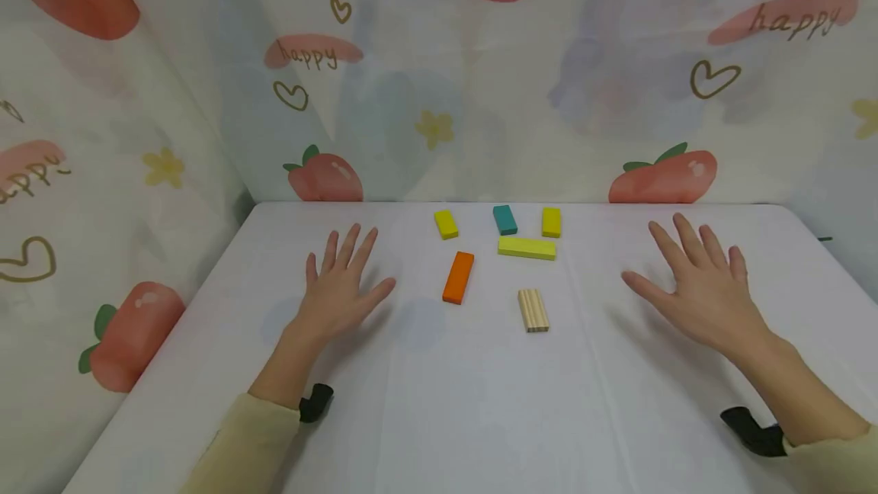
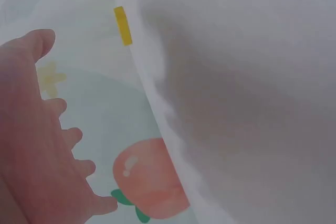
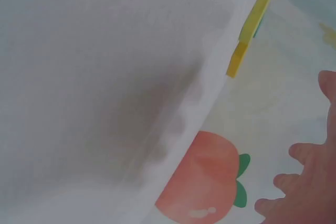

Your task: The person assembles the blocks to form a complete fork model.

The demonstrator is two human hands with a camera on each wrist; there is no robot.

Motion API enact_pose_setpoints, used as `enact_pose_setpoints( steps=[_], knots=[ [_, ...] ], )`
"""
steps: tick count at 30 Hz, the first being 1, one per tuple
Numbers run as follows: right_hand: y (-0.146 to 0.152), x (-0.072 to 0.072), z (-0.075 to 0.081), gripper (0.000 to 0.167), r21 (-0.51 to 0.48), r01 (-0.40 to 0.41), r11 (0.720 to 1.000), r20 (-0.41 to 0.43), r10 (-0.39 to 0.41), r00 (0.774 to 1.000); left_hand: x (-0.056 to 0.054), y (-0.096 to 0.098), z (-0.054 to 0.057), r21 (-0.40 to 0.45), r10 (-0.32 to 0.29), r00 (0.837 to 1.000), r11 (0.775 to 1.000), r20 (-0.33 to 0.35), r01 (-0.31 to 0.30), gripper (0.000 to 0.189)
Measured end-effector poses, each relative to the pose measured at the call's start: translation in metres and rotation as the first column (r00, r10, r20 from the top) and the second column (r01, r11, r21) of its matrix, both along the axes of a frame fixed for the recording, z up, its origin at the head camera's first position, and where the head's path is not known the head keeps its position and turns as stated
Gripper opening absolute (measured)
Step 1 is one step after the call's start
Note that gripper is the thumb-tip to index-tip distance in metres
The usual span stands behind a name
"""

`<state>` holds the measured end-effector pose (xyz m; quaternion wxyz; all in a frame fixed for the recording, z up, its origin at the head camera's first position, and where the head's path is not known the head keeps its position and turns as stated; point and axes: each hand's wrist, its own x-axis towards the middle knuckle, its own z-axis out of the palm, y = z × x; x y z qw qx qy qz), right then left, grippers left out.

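Observation:
My left hand [image 1: 338,292] hovers over the left part of the table with its fingers spread, holding nothing. Nearest to it lies an orange block [image 1: 458,277]. On the right side my right hand [image 1: 706,292] is also held above the table, fingers spread and nothing in it. Between the hands sit a small yellow block [image 1: 446,224], a teal block [image 1: 504,219], another yellow block [image 1: 552,222], a long lime-yellow block [image 1: 527,248] and a ribbed pale wooden block [image 1: 533,310]. In the left wrist view a yellow block [image 2: 123,25] shows past the thumb.
The blocks lie on a white-covered table [image 1: 439,418]. Behind it and to the left hangs a cloth [image 1: 480,82] printed with fruit, hearts and flowers. A black strap piece [image 1: 315,403] sits at the left wrist, and another black piece [image 1: 754,431] at the right wrist.

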<state>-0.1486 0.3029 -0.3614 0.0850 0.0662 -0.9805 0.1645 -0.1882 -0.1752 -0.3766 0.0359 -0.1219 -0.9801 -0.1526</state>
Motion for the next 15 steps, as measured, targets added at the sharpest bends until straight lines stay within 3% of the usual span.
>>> enact_pose_setpoints(
  steps=[7,15],
  knots=[
    [-0.019,-0.012,-0.001,0.084,-0.079,-0.052,0.995,-0.046,0.048,0.998,-0.006,0.023,-0.001,0.113,0.0,1.0,0.994,0.012,-0.001,0.084],
    [-0.036,-0.026,-0.005,0.083,-0.128,-0.138,0.982,-0.104,0.125,0.987,-0.012,0.04,-0.005,0.22,-0.034,0.998,0.974,-0.055,0.045,0.082]
  ],
)
